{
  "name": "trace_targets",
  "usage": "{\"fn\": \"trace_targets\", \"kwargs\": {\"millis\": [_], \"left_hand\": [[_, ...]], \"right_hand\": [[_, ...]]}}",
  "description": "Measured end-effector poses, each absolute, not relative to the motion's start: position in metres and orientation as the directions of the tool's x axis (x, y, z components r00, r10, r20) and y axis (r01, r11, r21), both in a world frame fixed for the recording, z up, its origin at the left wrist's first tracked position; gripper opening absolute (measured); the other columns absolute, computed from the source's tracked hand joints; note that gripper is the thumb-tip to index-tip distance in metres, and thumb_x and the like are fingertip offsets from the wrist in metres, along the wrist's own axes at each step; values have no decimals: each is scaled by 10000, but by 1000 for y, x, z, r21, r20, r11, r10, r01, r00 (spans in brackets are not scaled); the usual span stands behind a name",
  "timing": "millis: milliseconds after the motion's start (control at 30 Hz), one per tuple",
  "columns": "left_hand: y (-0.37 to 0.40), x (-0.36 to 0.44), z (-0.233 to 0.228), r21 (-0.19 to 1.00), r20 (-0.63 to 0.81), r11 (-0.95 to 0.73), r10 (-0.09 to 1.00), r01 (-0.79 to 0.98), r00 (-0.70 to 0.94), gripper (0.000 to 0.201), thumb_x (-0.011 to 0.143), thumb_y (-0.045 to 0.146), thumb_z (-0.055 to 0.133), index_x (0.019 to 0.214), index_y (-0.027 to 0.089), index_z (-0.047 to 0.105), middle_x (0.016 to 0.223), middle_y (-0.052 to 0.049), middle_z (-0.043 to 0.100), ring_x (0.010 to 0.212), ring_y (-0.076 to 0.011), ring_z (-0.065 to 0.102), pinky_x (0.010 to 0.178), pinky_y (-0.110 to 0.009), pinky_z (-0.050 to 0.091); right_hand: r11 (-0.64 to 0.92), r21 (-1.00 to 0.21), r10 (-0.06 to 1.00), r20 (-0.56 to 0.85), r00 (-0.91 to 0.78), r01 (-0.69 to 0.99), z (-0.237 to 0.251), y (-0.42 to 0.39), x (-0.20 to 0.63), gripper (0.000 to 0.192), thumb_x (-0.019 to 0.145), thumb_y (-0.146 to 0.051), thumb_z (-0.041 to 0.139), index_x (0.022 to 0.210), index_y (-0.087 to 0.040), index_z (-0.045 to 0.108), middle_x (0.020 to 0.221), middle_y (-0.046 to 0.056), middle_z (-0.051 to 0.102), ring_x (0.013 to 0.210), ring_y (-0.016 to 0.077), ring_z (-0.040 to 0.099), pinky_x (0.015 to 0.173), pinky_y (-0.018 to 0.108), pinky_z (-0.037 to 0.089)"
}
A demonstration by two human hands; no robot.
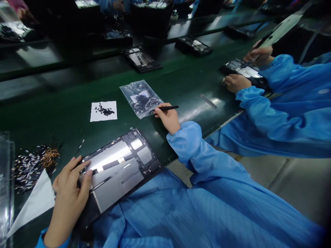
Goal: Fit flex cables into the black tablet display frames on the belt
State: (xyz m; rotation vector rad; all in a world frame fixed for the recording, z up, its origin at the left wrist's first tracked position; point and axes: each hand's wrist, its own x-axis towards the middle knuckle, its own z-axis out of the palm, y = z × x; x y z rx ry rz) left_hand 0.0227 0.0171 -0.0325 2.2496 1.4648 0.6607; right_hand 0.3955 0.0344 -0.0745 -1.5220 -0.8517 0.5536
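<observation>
My left hand (71, 193) lies over the left edge of an opened tablet (116, 182), with its fingers and thumb pressed on the frame. The tablet has a black frame and silver metal plates, and it rests tilted over the table edge and my lap. My right hand (168, 117) is closed round slim black tweezers (169, 107). Their tip reaches the lower right corner of a clear plastic bag (129, 91), which contains many small black parts and a white label. Left of the bag, small black pieces (106, 111) are heaped on a white paper square (97, 117).
Loose white, black and orange bits (31, 165) are piled at left, by a folded white sheet (38, 199) and a clear plastic tray (6, 189). A co-worker's hands (238, 82) work at right. Other opened devices (142, 58) stand farther back. A clear strip (208, 101) lies nearby.
</observation>
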Motion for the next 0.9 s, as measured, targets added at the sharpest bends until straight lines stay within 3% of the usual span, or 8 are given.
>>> {"fn": "trace_targets", "kwargs": {"millis": [200,533,667,767,900], "left_hand": [[18,21,-32,500,173,-414,908,760,381,358,925,476,450,1106,213,612,1322,-170,544,1338,-396,425,1112,-616,270],[18,25,-30,513,206,-417,908,750,364,318,909,473,470,1050,227,615,1282,-143,572,1305,-388,465,1115,-623,293],[18,26,-28,540,200,-408,912,736,359,337,930,452,436,1048,195,620,1276,-154,568,1307,-412,456,1108,-645,301],[16,25,-24,558,221,-413,910,719,351,285,928,419,464,1070,222,612,1305,-114,561,1351,-379,422,1138,-619,294],[7,33,-9,637,255,-403,915,657,313,276,920,401,496,1125,252,604,1270,-70,603,1296,-306,493,1143,-539,338]], "right_hand": [[11,-937,814,211,542,349,-74,34,396,227,775,-419,661,871,-216,631,895,15,650,793,136,601,796,282,512],[18,-923,829,229,511,384,-76,35,398,134,790,-341,652,840,-216,650,876,-4,664,764,124,607,794,272,485],[23,-968,821,161,548,251,-68,33,395,221,773,-421,681,827,-218,615,792,-12,644,757,130,648,773,276,514],[41,-990,799,116,590,139,-53,23,383,363,688,-525,748,801,-219,589,760,-16,650,742,137,674,723,269,540],[40,-997,904,9,428,-63,-27,4,341,424,642,-551,788,788,-202,597,757,2,700,680,134,687,656,258,559]]}}
